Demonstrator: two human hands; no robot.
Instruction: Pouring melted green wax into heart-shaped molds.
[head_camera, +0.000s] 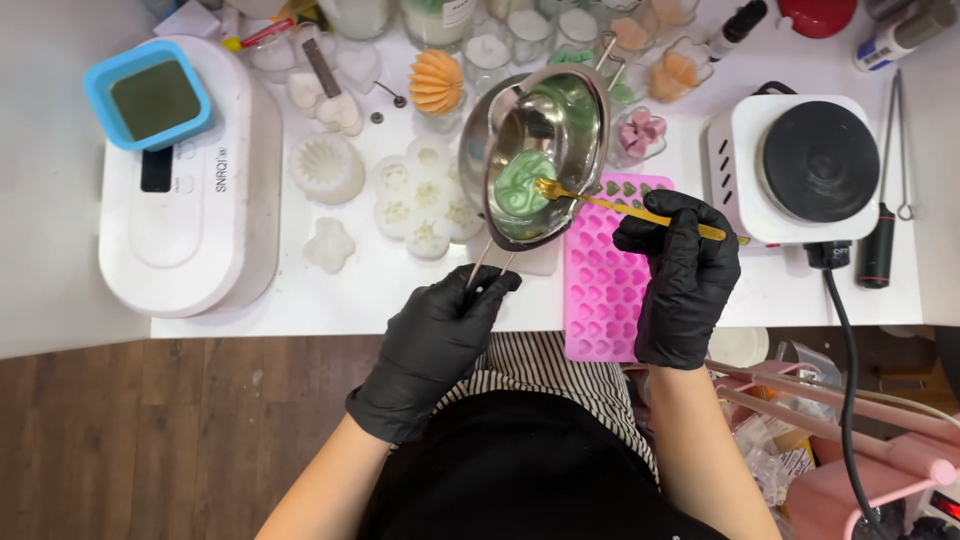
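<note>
Spreading across the top of the view, the white tabletop (330, 300) carries everything, largest first: one white oval machine (190, 190) at the left with one blue square mould (150, 98) of dark green fill sitting on it, then one white hot plate (795, 165) with a black round burner at the right, its black cable running down off the edge. Between them lies one pink silicone mould (600, 290) of small heart cells, partly overhanging the tabletop's near edge.

Above the pink mould's left edge hangs one steel melting pot (545, 150), tilted, with a pool of pale green wax (522, 183) in its lower side. The left hand (435, 345), in a black glove, has its fingers closed round the pot's thin wire handle (488, 262) — thumb and forefinger pinching it near the near end. The right hand (680, 275), also gloved in black, grips one gold fork (625, 207) with its fingers curled shut on the shaft; the tines rest in the green wax.

Left of the pot sit white silicone moulds — one round ribbed mould (328, 168), one flat flower-cell mould (425, 198), one small star-like mould (330, 245). One orange pleated candle (437, 82) stands behind them. Several glass jars line the far edge; their count is unclear.
</note>
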